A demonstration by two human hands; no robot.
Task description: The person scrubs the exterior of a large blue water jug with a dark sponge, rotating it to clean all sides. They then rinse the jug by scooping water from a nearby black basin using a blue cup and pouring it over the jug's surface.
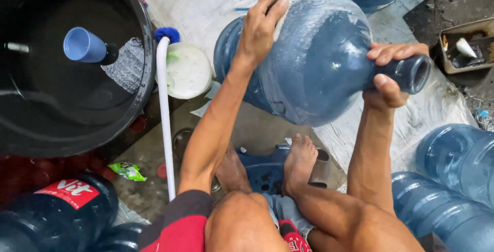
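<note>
1. Water jug (314,61): translucent blue plastic, wet, glossy.
2. Tub (146,51): black plastic, smooth, dull sheen.
3. Hose (164,123): white plastic, smooth.
4. Floor (257,128): rough, wet concrete.
5. Tray (465,43): tarnished metal.

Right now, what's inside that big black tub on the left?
The black tub holds dark water, with a blue plastic cup and a grey cloth near its rim. The bottom can't be seen through the dark water.

Left arm outstretched, left hand (260,25) pressed flat, right hand (389,72) apparently in a closed grip
</note>
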